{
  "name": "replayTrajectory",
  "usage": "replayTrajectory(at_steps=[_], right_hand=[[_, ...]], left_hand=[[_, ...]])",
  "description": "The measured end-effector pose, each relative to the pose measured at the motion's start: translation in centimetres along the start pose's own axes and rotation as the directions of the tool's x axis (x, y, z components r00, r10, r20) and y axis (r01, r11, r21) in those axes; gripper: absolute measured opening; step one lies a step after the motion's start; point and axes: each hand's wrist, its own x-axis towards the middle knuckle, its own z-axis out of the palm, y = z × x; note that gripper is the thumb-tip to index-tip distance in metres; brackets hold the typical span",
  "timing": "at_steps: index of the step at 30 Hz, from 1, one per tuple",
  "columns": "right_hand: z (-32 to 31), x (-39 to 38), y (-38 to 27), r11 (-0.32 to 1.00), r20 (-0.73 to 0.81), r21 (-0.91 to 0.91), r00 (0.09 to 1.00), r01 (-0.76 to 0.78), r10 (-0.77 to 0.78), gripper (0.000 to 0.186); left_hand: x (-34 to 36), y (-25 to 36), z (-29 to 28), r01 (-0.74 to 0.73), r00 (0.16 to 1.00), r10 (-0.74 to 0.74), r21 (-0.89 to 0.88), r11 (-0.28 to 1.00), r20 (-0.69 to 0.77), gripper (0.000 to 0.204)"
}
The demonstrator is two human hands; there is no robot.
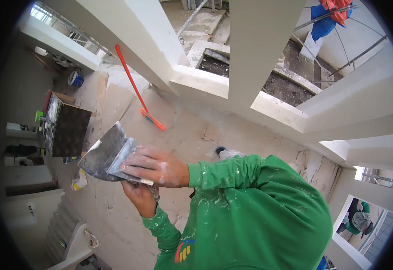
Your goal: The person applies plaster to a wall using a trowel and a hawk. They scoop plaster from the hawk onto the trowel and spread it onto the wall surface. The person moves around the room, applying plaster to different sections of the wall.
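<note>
Dark grey and smeared, a plate [101, 153] extends beyond the fingers of the right hand [163, 167], slightly spread and holding a paler blade [122, 156]; the left hand [140, 198] sits underneath, its grip unclear.

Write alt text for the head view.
A right hand holds a broad scraper against a larger, plaster-smeared dark board, held from below by the left hand. The person wears a white-spattered green long-sleeved top. Beyond are a dusty floor, a red long-handled tool and a pale wall with openings.
</note>
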Motion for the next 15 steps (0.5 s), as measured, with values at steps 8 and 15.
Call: replayTrajectory(at_steps=[8, 15], right_hand=[[1.6, 0.8, -4.4, 0.908, -0.174, -0.41, 0.985, -0.09, 0.019, 0.049], [3.8, -2.2, -9.2, 0.783, -0.128, -0.617, 0.992, -0.084, 0.006, 0.051]], left_hand=[[2.7, 1.9, -1.9, 0.084, 0.942, -0.051, -0.087, 0.993, 0.332, 0.028], [1.0, -1.8, -4.7, -0.125, 0.807, 0.247, -0.253, 0.959, 0.536, 0.037]])
